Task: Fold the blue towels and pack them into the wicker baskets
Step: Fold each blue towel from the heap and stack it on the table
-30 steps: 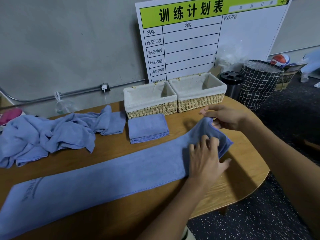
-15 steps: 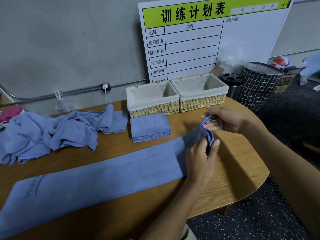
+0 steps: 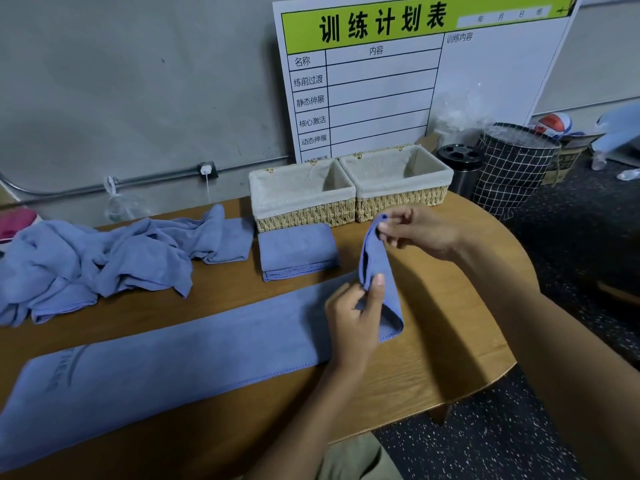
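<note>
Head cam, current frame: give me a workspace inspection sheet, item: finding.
Surface: wooden table, rounded right end.
Job's things: long blue towel lies flat, its right end lifted; folded towel in front of left basket; right basket beside it, no towel seen in either; crumpled towel pile at left.
Clutter: nothing seen on the table.
Grippers: left hand pinches the lifted end's near corner; right hand pinches its far corner.
Cables: wall conduit with a thin cord hanging from its box.
Surroundings: schedule board, checked bin, black canister.
</note>
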